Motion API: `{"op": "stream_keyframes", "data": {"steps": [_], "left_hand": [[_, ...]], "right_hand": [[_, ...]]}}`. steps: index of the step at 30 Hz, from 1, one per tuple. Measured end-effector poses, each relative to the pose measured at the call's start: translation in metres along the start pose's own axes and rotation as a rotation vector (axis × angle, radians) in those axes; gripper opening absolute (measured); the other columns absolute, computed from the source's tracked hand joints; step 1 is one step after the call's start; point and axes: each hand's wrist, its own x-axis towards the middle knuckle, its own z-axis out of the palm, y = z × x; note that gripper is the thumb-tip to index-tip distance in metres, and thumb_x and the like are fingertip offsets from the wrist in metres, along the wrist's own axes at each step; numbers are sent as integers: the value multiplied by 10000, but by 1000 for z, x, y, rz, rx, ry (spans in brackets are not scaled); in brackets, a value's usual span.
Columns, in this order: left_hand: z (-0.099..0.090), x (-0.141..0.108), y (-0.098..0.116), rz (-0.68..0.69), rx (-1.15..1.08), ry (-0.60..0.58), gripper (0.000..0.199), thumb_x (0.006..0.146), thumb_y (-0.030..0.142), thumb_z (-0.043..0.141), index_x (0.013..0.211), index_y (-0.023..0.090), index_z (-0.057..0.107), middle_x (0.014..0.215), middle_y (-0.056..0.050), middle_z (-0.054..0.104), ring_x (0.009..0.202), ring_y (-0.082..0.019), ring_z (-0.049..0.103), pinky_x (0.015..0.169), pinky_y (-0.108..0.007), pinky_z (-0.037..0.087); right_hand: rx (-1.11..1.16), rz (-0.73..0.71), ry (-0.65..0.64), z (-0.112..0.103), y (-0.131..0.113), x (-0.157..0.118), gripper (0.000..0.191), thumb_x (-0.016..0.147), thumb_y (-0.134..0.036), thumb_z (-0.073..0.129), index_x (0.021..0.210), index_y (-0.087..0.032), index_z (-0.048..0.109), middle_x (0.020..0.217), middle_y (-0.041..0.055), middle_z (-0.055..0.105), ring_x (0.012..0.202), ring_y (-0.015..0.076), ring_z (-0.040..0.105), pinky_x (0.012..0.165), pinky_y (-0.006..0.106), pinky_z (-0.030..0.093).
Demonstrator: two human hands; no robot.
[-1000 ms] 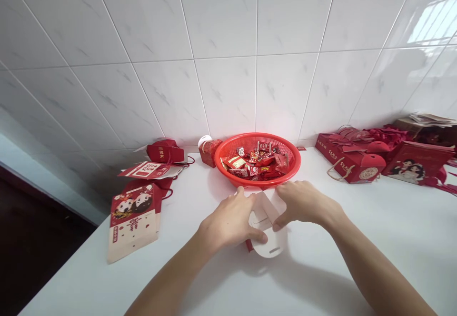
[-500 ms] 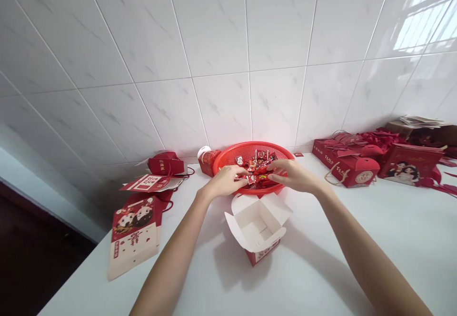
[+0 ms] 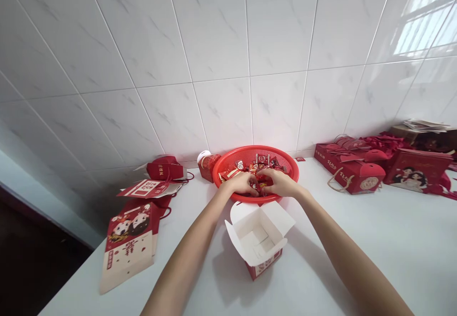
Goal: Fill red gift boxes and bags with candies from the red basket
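Note:
Both hands reach into a red plastic basket of wrapped candies. My left hand is over the left-centre of the pile, fingers curled down among the wrappers. Close beside it, my right hand has its fingers bent around small red candies; the fingertips of both are partly hidden, and what they hold is too small to name. In front of the basket stands an open box, white inside and red outside, its flaps spread and no candy visible inside.
Red bags and a small red box lie at the left. A patterned box stands beside the basket. At the right are red handled boxes and a picture bag. A tiled wall rises behind.
My hands have moved closer together and deeper into the candies, with fingers more curled. The view has shifted slightly, so the table things appear a little lower.

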Motion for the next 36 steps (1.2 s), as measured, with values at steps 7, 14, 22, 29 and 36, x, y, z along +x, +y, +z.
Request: {"op": "stream_keyframes", "data": {"steps": [7, 14, 22, 29, 36], "left_hand": [[7, -9, -2, 72, -168, 302, 363, 696, 237, 715, 1054, 187, 739, 995, -38, 743, 816, -209, 672, 755, -290, 515], [12, -7, -11, 237, -614, 568, 448, 687, 425, 775, 1044, 160, 716, 1069, -80, 723, 860, -209, 677, 799, -334, 558], [11, -5, -9, 242, -763, 516, 474, 667, 340, 803, 1091, 154, 699, 1171, -99, 689, 821, -173, 680, 713, -285, 585], [11, 3, -15, 158, -754, 638, 480, 684, 157, 736, 1158, 166, 657, 1142, -95, 691, 887, -176, 697, 816, -317, 589], [10, 6, -17, 152, -682, 709, 309, 741, 82, 569, 1009, 150, 707, 992, -79, 734, 981, -210, 691, 918, -364, 560]], "right_hand": [[-33, -24, 53, 5, 1, -2, 532, 782, -202, 709, 1302, -199, 593, 1326, 129, 631, 1214, 322, 594, 946, 412, 492], [209, -44, 164, 4, 10, 2, 545, 792, -226, 701, 1316, -195, 556, 1194, 105, 686, 1064, 277, 657, 931, 435, 511], [785, -78, 153, 3, 22, 4, 405, 704, -311, 792, 1052, -212, 609, 819, 25, 719, 766, 218, 706, 702, 365, 583], [827, -23, 300, 2, 20, 5, 267, 664, -236, 769, 851, -203, 582, 653, -27, 611, 583, 173, 644, 563, 315, 546], [1058, 5, 418, -3, 19, 3, 344, 603, -300, 811, 831, -214, 567, 719, -32, 645, 618, 131, 617, 592, 281, 550]]}}
